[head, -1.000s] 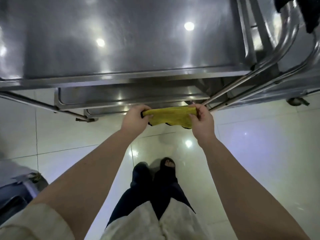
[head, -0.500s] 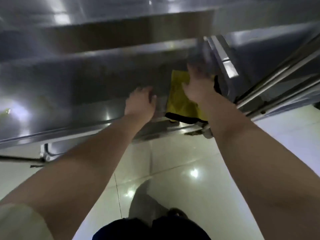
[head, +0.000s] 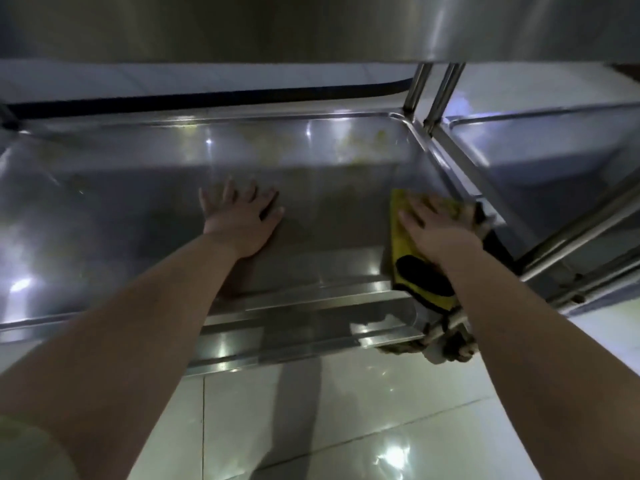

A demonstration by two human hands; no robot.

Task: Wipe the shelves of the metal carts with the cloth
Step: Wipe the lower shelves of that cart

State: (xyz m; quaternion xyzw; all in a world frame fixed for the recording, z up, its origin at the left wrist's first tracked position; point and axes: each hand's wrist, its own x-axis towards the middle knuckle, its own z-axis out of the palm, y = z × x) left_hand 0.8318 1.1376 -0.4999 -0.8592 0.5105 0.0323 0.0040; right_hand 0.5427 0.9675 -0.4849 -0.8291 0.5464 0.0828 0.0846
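A lower steel shelf [head: 145, 216] of the metal cart fills the middle of the head view. Its upper shelf [head: 311, 26] hangs over it at the top. A yellow cloth with black trim [head: 403, 237] lies flat at the shelf's right end. My right hand [head: 436, 225] presses flat on the cloth, fingers spread. My left hand [head: 242, 216] rests palm down on the bare shelf near its middle, fingers apart, holding nothing. Yellowish smears [head: 363, 143] show near the shelf's back right corner.
A second metal cart [head: 540, 150] stands against the right side, its upright tubes [head: 436, 95] beside the shelf corner. A caster wheel [head: 446, 344] sits under the front right corner. Glossy tiled floor [head: 346, 410] lies below the shelf's front rim.
Both hands went from holding the cloth stretched in front of the cart to reaching onto the lower shelf. The left hand let go; the right spread the cloth flat.
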